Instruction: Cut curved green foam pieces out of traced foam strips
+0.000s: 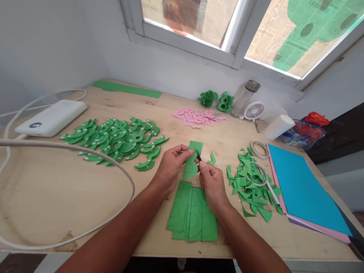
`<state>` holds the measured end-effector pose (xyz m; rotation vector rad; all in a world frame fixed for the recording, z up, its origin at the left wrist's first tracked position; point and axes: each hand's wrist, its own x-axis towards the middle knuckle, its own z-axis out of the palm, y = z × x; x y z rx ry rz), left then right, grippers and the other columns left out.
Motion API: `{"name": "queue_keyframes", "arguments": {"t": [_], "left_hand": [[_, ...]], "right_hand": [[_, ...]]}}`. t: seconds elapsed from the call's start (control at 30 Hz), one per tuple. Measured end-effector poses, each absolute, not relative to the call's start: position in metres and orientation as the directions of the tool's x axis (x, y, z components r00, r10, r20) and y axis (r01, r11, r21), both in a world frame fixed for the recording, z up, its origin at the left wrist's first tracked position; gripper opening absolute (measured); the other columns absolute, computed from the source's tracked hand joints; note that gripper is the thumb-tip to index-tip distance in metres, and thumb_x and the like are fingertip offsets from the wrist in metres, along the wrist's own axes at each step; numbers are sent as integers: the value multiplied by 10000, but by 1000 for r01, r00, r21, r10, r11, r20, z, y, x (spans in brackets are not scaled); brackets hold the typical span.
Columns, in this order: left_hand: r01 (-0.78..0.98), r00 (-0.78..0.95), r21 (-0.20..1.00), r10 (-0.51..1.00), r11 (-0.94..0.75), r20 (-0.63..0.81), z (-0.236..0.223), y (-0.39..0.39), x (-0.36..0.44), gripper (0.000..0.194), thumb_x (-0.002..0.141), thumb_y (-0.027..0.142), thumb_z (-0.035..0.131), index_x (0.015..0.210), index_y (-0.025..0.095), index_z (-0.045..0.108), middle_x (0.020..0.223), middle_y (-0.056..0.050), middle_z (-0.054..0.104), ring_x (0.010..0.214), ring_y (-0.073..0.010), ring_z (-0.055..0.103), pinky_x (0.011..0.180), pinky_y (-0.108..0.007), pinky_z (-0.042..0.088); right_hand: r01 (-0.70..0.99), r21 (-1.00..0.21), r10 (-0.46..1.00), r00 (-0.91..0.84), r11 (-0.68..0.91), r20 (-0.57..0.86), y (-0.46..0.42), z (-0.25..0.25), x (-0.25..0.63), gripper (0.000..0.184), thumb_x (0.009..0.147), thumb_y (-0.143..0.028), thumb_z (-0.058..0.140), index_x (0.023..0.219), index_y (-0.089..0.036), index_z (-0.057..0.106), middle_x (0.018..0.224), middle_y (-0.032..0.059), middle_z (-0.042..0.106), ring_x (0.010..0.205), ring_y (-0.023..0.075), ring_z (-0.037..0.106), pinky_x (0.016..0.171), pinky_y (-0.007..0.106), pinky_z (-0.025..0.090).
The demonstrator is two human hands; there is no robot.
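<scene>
My left hand (173,163) pinches a green paper strip (196,146) with curved outlines drawn on it and a rounded lower end. My right hand (212,180) is closed around dark scissors (198,156). Their narrow blades lie against the strip's right side, and the fingers hide most of the handles. Just right of the strip lies a small curved green offcut (212,158). Below my hands, several green paper pieces (195,220) with drawn curves lie overlapping near the table's front edge.
Curved green cutouts (113,138) spread at left, near a white power bank (52,117) and a looping cable (132,182). Pink cutouts (196,116) lie behind. Green scraps (253,185), a tape roll (259,150) and blue sheets (307,193) occupy the right. A bottle (244,96) stands by the wall.
</scene>
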<state>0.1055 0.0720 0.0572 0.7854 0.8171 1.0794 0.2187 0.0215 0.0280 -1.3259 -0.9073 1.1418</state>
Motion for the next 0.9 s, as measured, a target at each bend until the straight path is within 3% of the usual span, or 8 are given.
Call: {"name": "queue_keyframes", "arguments": {"t": [0.43,0.9], "left_hand": [[-355,239,905,959,233,-153,59,72,106,216,628,289,743,565,181,568,551,39,523,556,-106,467,562,-229,386],[-338,248,914,958,222,-141,57,73,106,218,634,308,734,564,187,566,558,39,528,560,-111,475,578,-234,399]], "right_hand": [[-80,-993,969,222,-89,-105,20,26,221,423,814,-577,581,678,-177,546,508,-93,242,459,78,154,413,229,112],[-103,-992,970,223,-77,-99,19,27,219,436,822,-579,574,642,-186,512,509,-93,233,453,75,150,408,227,116]]}}
